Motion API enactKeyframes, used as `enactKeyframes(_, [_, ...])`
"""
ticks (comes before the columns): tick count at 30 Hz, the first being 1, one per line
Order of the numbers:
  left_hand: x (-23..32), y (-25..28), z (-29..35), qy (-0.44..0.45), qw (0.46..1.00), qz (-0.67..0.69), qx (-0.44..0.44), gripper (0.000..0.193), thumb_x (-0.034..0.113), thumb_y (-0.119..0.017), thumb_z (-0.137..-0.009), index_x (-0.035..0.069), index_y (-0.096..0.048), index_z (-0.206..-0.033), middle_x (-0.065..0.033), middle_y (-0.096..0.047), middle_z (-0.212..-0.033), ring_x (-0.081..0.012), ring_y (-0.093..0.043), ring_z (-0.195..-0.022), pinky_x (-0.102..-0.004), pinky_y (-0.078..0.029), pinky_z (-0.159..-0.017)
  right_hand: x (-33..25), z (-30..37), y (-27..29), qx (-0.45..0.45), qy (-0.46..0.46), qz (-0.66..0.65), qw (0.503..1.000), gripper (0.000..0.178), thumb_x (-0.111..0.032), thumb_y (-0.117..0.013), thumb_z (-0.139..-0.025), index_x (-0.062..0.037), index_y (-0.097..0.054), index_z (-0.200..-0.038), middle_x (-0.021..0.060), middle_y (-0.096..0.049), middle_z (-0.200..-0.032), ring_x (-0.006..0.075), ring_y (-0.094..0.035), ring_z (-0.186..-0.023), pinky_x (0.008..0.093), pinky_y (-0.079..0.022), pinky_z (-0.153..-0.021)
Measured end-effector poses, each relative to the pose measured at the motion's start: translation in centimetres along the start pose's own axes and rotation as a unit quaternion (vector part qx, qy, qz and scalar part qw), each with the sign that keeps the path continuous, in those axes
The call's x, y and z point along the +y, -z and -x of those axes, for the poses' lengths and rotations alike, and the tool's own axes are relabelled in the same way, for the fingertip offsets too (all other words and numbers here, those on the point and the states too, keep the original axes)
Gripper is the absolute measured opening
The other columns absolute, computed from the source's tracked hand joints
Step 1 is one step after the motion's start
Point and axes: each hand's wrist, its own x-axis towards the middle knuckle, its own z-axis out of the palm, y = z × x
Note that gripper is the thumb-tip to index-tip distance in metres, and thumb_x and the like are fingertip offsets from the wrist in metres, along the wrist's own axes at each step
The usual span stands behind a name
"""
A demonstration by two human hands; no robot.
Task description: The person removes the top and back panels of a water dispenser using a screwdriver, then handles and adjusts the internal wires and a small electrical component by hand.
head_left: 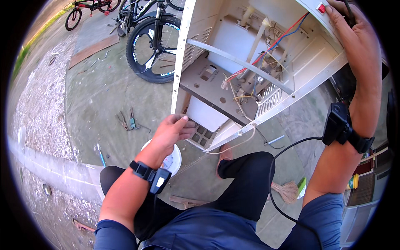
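Note:
A white metal appliance cabinet (318, 58), likely a water dispenser, stands tilted in front of me with its back open. Inside are a pale tank (235, 39), red and blue wires (277, 41), a grey shelf (204, 83) and a metal strip (246, 64) crossing the opening. My left hand (173, 131) has its fingers curled over the lower left edge, beside a white panel (206, 113). At the upper right corner my right hand (354, 31) grips the cabinet, thumb beside a red switch (321, 8). Its other fingers are partly hidden, and a black cord (349, 11) runs by them.
A white bucket (177, 160) stands below my left wrist. Pliers (123, 120) and other tools lie on the floor to the left. A bicycle (152, 50) stands beyond them. A straw broom (285, 192) lies by my right knee. A pale cable (246, 141) dangles from the cabinet.

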Motion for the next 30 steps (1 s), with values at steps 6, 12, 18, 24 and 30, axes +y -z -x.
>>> enactKeyframes(6, [-3.6,3.1,2.8,0.048,0.999,-0.006,0.002,0.035,0.023,-0.058,-0.100,-0.002,-0.052,-0.125,-0.0161,-0.068,-0.110,-0.0236,-0.068,-0.096,-0.0320,-0.054,-0.078,0.1,-0.3,-0.1,-0.003,0.001,-0.006,1.000,0.037,-0.032,-0.063,-0.097,-0.0029,-0.068,-0.119,0.0063,-0.071,-0.103,0.0111,-0.064,-0.094,0.0229,-0.046,-0.086])
enactKeyframes(12, [-5.6,3.1,3.0,0.055,0.997,-0.055,-0.023,0.034,0.019,-0.059,-0.099,-0.003,-0.053,-0.125,-0.0146,-0.067,-0.108,-0.0215,-0.068,-0.092,-0.0313,-0.054,-0.076,-0.2,-0.1,-0.2,-0.005,-0.050,-0.033,0.998,0.036,-0.030,-0.064,-0.097,-0.0036,-0.068,-0.121,0.0052,-0.070,-0.103,0.0095,-0.063,-0.094,0.0219,-0.045,-0.087])
enactKeyframes(18, [-5.1,3.6,3.1,0.033,0.998,-0.051,-0.025,0.037,0.019,-0.060,-0.098,-0.005,-0.052,-0.125,-0.0159,-0.067,-0.108,-0.0225,-0.068,-0.092,-0.0320,-0.054,-0.076,-0.8,-0.1,-0.4,0.027,-0.027,-0.038,0.999,0.033,-0.030,-0.065,-0.095,-0.0041,-0.070,-0.115,0.0024,-0.070,-0.094,0.0077,-0.062,-0.087,0.0223,-0.045,-0.082])
enactKeyframes(24, [-4.4,3.5,3.5,0.027,0.998,-0.052,-0.026,0.039,0.019,-0.061,-0.098,-0.006,-0.051,-0.125,-0.0170,-0.067,-0.108,-0.0226,-0.069,-0.092,-0.0320,-0.054,-0.076,-0.6,-0.1,-0.4,0.026,-0.038,-0.046,0.998,0.033,-0.030,-0.065,-0.095,-0.0038,-0.071,-0.114,0.0018,-0.069,-0.093,0.0075,-0.061,-0.087,0.0217,-0.044,-0.082])
enactKeyframes(30, [-4.6,3.5,3.5,0.025,0.997,-0.060,-0.030,0.039,0.019,-0.061,-0.098,-0.006,-0.051,-0.126,-0.0169,-0.068,-0.108,-0.0224,-0.069,-0.092,-0.0315,-0.054,-0.076,-0.7,-0.1,-0.3,0.022,-0.037,-0.062,0.997,0.033,-0.030,-0.065,-0.095,-0.0047,-0.071,-0.115,0.0021,-0.069,-0.092,0.0077,-0.061,-0.086,0.0214,-0.044,-0.082])
